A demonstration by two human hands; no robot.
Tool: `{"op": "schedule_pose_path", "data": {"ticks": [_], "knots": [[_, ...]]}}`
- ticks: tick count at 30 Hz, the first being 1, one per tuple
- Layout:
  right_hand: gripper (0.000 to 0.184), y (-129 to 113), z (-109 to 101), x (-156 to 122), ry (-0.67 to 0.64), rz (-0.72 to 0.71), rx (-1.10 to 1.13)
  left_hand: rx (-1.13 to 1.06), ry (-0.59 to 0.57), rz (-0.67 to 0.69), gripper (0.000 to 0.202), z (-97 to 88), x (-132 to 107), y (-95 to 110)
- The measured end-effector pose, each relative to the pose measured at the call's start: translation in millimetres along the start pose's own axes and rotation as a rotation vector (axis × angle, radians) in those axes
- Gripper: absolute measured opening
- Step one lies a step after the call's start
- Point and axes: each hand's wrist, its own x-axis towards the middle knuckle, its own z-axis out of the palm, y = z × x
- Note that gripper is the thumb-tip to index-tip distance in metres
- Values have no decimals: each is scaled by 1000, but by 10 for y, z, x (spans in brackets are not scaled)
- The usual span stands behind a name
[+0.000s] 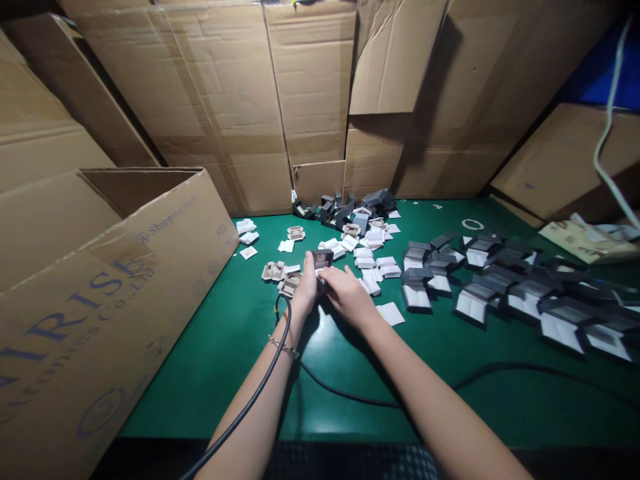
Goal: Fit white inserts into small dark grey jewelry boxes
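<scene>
A small black box (323, 257) is between my two hands, above the middle of the green table. My left hand (307, 285) grips it from the left, the thumb upright along its side. The fingers of my right hand (347, 292) are bent over its near right side, touching it; something white shows under the fingertips, too small to make out. Just left of my left hand lie folded grey-white card inserts (274, 271). White folded card pieces (388, 267) are scattered right of and beyond my right hand.
Rows of black boxes with lids up (417, 297) stand on the green table (210, 393) at right. Dark boxes (377, 201) pile at the back. A large cardboard carton (125, 287) stands at left. A black cable (340, 395) runs from my left wrist; cardboard (315, 87) walls the back.
</scene>
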Motion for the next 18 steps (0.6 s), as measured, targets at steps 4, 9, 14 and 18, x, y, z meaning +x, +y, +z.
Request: {"op": "schedule_pose_path", "data": {"ticks": [4, 9, 14, 18], "knots": [[43, -2, -3, 14, 54, -1, -13, -46, -57, 56, 55, 49, -33, 30], [34, -3, 17, 16, 69, -54, -85, -135, -1, 84, 53, 113, -74, 78], [34, -40, 24, -12, 198, 35, -296, -196, 35, 142, 53, 155, -82, 108], [30, -33, -44, -18, 187, 25, -320, -156, 25, 168, 51, 179, -87, 105]]}}
